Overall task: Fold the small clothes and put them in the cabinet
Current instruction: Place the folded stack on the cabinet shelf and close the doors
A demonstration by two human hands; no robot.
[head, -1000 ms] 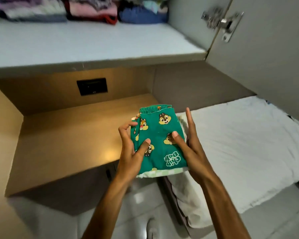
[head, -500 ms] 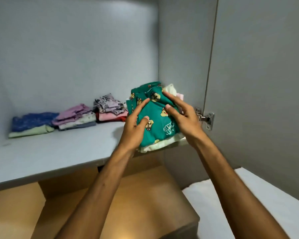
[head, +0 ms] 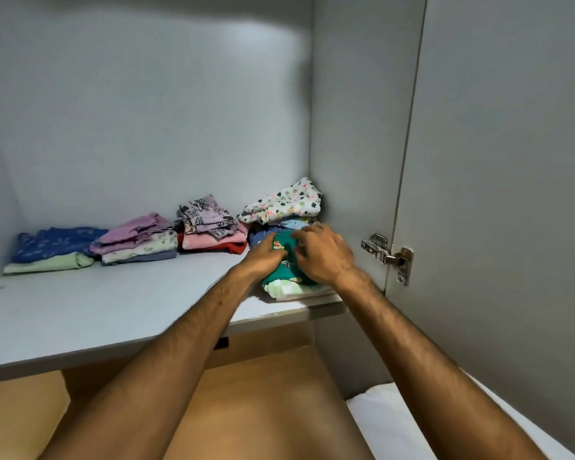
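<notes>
Pressing down with both hands, we held the folded green garment (head: 281, 272) on the cabinet shelf (head: 120, 307), near its front edge and close to the right side wall. Our left hand (head: 266, 255) lay on the garment's left portion with fingers curled over the cloth; our right hand (head: 324, 254) lay on its right portion, fingers bent and resting on top. We could not tell whether either hand was pinching the fabric or only pressing it flat. The green garment sat on a pale checked and white folded piece (head: 291, 291), which touched the shelf.

Just beyond the hands stood a stack topped by a white printed garment (head: 287, 202), against the rear right corner. To the left of the hands, along the back wall, we noted three further stacks: a lilac printed stack over pink and red pieces (head: 210, 227), a purple and pale floral stack (head: 136, 240), and a blue and light green stack (head: 52, 249). To the right of the hands, a metal hinge (head: 389, 255) joined the open door (head: 498, 194) to the cabinet.
</notes>
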